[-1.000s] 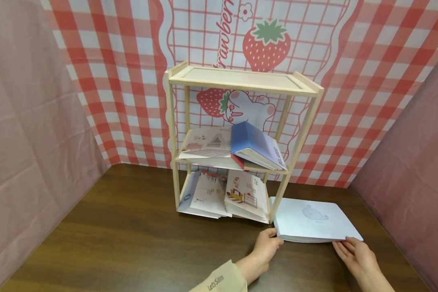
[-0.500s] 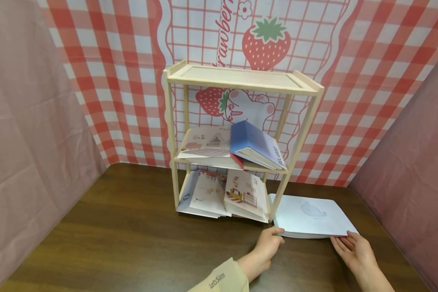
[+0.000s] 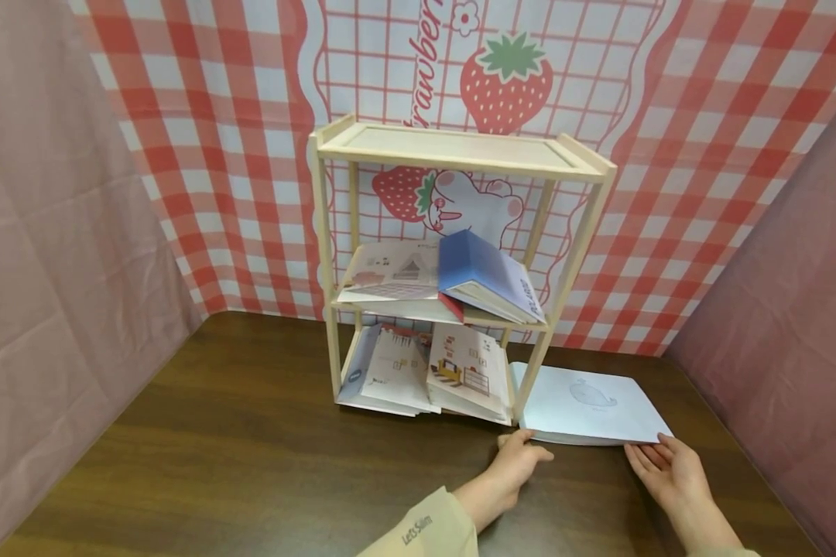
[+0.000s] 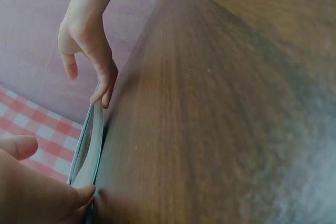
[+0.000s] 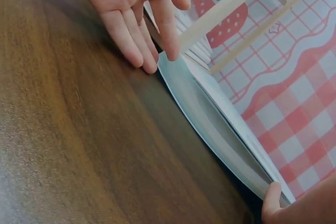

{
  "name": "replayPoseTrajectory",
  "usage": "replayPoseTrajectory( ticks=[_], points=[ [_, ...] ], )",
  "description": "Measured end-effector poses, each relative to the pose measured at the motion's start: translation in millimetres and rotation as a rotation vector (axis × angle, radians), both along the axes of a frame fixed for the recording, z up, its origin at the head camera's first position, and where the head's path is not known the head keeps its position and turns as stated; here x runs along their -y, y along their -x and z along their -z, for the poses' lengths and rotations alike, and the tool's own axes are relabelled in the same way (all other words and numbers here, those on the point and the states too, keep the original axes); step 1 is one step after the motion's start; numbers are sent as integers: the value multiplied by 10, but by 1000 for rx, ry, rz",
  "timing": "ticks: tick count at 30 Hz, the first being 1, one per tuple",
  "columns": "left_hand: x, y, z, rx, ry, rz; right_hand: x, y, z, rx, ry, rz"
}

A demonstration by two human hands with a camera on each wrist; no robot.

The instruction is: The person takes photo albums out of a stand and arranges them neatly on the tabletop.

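A pale blue book (image 3: 588, 402) with a whale on its cover lies flat on the table, right of the wooden shelf rack (image 3: 463, 147). Its far left part is behind the rack's front right post. My left hand (image 3: 508, 468) touches the book's near left corner with a fingertip, thumb held apart; the right wrist view shows that palm and its straight fingers (image 5: 123, 38). At the near right corner, my right hand (image 3: 676, 476) presses fingertips against the near edge. In the left wrist view, the right hand's thumb hangs free of the book's edge (image 4: 93, 140).
On the rack's middle shelf lean a pale illustrated book (image 3: 393, 271) and a blue book (image 3: 488, 271). Several more books (image 3: 467, 371) slant on the bottom shelf. A checked strawberry cloth (image 3: 265, 193) hangs behind, with pink cloth (image 3: 773, 255) at the sides of the brown table (image 3: 251, 464).
The pale blue book has slid back toward the cloth and slightly left, with both hands following at its near edge. My left thumb has come away from it. The rack's books stay put.
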State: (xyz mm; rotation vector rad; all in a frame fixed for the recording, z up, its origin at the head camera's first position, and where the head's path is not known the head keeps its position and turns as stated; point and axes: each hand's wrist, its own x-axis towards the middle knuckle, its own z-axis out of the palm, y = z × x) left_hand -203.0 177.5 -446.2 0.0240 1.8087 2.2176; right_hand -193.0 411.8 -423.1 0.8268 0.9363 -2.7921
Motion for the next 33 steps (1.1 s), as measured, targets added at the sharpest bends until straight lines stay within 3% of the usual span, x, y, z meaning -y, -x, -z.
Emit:
replayPoseTrajectory(
  ticks=[12, 24, 33],
  points=[
    [-6, 23, 3, -15, -42, 56, -211, 78, 222, -161, 76, -34],
    [-2, 52, -18, -10, -41, 105, -119, 103, 137, -151, 187, 43],
    [-30, 74, 10, -10, -60, 103, -88, 89, 86, -176, 239, 6]
  ],
)
